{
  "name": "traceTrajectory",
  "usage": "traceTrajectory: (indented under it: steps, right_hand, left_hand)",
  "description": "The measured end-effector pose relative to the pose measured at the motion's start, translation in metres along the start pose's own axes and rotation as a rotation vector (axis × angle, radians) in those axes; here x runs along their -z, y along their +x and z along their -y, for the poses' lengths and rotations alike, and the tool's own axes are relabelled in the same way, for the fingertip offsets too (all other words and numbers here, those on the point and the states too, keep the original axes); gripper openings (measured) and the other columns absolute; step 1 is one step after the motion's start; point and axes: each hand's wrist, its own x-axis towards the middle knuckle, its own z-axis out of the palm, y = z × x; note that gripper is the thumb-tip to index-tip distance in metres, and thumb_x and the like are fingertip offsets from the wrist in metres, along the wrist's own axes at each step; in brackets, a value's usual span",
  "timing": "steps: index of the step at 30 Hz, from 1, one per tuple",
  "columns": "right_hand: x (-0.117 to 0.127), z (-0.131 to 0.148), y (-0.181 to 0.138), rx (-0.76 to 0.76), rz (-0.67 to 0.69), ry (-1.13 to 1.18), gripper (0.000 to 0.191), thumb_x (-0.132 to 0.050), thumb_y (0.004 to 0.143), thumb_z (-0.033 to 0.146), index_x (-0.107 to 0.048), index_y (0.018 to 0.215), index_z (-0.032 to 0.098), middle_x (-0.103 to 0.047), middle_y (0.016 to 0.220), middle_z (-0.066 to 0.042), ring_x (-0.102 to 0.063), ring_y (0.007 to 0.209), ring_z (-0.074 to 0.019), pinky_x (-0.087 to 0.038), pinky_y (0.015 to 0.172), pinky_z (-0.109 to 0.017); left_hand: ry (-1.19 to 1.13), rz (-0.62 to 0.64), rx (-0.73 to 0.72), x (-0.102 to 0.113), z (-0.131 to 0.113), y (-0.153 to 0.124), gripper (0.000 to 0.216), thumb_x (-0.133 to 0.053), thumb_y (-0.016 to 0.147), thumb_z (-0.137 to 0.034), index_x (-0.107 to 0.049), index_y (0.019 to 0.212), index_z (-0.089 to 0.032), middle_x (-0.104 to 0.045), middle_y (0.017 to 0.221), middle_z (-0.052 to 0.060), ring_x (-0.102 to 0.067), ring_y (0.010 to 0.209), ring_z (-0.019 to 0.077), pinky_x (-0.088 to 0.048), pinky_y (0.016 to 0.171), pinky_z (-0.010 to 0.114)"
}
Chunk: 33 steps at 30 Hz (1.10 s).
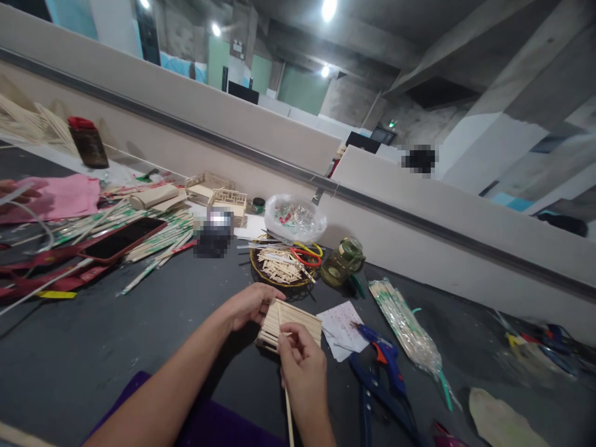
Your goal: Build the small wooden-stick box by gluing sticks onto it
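Note:
A small box-like model built of pale wooden sticks [302, 315] is in front of me, tilted, its top a row of sticks side by side. My left hand [251, 305] grips the model at its left rear corner, the fingertips partly hidden behind it. Over the model's front, my right hand [302, 357] pinches a long thin wooden stick [289, 415]. One end of that stick reaches up across the top, while the other hangs down below my palm. Whether the stick touches the model I cannot tell.
Behind the model stands a basket [254, 264] of short sticks with scissors [310, 254] on it. To the right are paper sheets [342, 326], a blue glue gun [388, 357], blue-handled pliers [372, 388], a glass jar [342, 264] and bagged sticks [405, 323]. A phone [123, 239] lies left, beside another person's hand [18, 195].

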Motion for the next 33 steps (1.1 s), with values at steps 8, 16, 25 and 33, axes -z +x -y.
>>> traceTrajectory:
  steps: [8,16,25,33]
  right_hand:
    - [-0.003,0.007,-0.006,0.120,-0.081,-0.098,0.028,-0.056,0.084,0.032,-0.068,0.104,0.016,-0.062,0.079,-0.005,-0.053,0.058,-0.0115,-0.045,0.051,-0.019]
    - [-0.007,0.004,-0.010,0.135,0.016,-0.131,0.037,-0.051,0.086,0.028,-0.061,0.121,0.021,-0.062,0.094,-0.007,-0.056,0.062,-0.0125,-0.049,0.056,-0.022]
    - [0.018,0.000,0.000,0.034,-0.092,-0.173,0.035,-0.057,0.083,0.037,-0.065,0.113,0.019,-0.063,0.078,-0.003,-0.053,0.057,-0.0126,-0.047,0.053,-0.022]
    - [0.024,0.003,0.003,0.109,-0.051,-0.315,0.020,-0.058,0.083,0.030,-0.070,0.097,0.021,-0.065,0.079,-0.001,-0.056,0.063,-0.0133,-0.045,0.061,-0.022]
  left_hand:
    - [-0.242,-0.038,0.041,-0.015,0.003,0.003,0.022,-0.067,0.061,-0.020,-0.069,0.080,-0.009,-0.071,0.068,0.008,-0.065,0.057,0.0166,-0.051,0.054,0.023]
    - [-0.454,-0.078,-0.094,-0.021,0.013,0.012,0.012,-0.063,0.072,-0.015,-0.067,0.082,-0.010,-0.070,0.068,0.008,-0.065,0.059,0.0166,-0.054,0.060,0.025]
    - [-0.556,-0.150,-0.071,-0.026,0.020,0.017,0.012,-0.057,0.075,-0.008,-0.061,0.086,-0.010,-0.069,0.071,0.009,-0.067,0.063,0.0167,-0.056,0.067,0.028]
    - [-0.360,-0.110,-0.032,-0.014,0.014,0.012,0.012,-0.055,0.080,-0.016,-0.062,0.089,-0.011,-0.068,0.076,0.008,-0.066,0.061,0.0168,-0.055,0.059,0.029]
